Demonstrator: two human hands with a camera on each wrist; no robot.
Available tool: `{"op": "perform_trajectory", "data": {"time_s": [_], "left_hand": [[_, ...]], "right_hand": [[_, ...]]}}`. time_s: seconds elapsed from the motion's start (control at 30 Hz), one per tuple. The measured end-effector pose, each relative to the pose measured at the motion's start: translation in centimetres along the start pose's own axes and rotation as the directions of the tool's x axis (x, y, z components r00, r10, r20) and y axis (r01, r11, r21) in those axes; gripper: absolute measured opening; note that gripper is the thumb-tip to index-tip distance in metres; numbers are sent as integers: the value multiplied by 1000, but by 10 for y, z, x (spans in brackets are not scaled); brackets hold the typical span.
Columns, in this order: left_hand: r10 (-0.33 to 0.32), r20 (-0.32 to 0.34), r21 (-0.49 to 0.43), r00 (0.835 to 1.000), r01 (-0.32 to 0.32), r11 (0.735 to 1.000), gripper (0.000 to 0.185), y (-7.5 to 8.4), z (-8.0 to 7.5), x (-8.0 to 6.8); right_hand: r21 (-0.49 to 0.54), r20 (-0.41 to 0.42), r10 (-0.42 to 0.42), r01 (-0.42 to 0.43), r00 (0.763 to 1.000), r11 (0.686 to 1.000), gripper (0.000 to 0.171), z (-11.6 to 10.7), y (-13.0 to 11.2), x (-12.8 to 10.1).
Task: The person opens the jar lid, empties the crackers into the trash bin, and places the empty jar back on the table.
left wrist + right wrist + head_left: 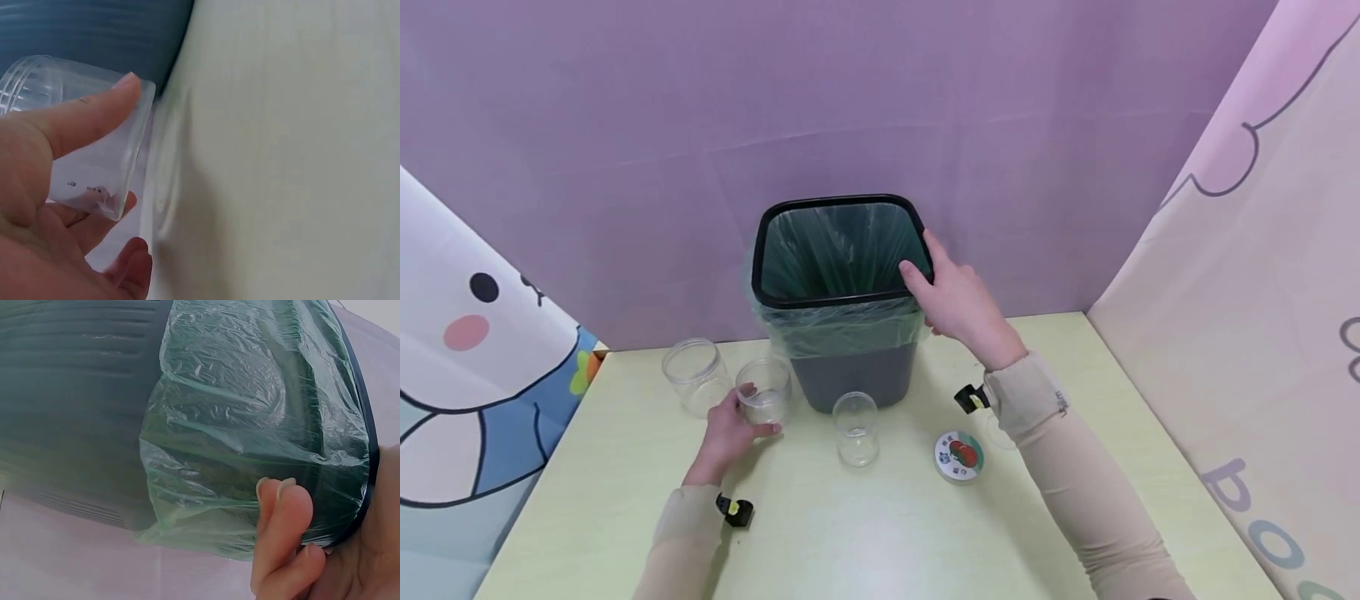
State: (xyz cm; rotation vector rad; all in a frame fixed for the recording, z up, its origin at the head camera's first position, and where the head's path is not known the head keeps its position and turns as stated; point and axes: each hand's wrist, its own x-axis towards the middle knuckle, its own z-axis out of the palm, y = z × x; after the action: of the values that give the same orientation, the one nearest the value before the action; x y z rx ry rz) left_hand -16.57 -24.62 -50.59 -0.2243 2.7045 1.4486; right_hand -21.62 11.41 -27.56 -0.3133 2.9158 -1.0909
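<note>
We count three clear jars before one bin (842, 250). Our left hand (727, 429) grips one upright jar (763, 392), mouth up, left of the bin; our right hand (958, 304) clasps the bin's rim.

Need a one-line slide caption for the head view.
Left hand grips a clear jar on the table; right hand holds the rim of the bag-lined bin.

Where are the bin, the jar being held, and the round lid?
trash bin (859, 379), head view, bare front wall.
clear jar (765, 393), head view, its side.
round lid (958, 455), head view, its top.
</note>
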Motion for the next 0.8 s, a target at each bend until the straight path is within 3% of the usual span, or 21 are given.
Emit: {"op": "perform_trajectory", "data": {"time_s": [0.17, 0.37, 0.6, 0.8], "left_hand": [[-35, -14, 61, 999, 36, 997, 98, -2, 2, 1], [-10, -22, 117, 1000, 12, 993, 103, 1, 4, 0], [-11, -9, 185, 1000, 12, 983, 112, 4, -1, -5], [34, 6, 200, 999, -34, 979, 111, 3, -8, -7]], "right_hand": [[10, -36, -20, 20, 999, 1000, 82, 1, 1, -2], [72, -93, -96, 102, 991, 992, 80, 4, 9, -5], [167, -173, -206, 235, 963, 958, 68, 11, 24, -12], [200, -264, -222, 278, 939, 940, 61, 13, 40, -23]]}}
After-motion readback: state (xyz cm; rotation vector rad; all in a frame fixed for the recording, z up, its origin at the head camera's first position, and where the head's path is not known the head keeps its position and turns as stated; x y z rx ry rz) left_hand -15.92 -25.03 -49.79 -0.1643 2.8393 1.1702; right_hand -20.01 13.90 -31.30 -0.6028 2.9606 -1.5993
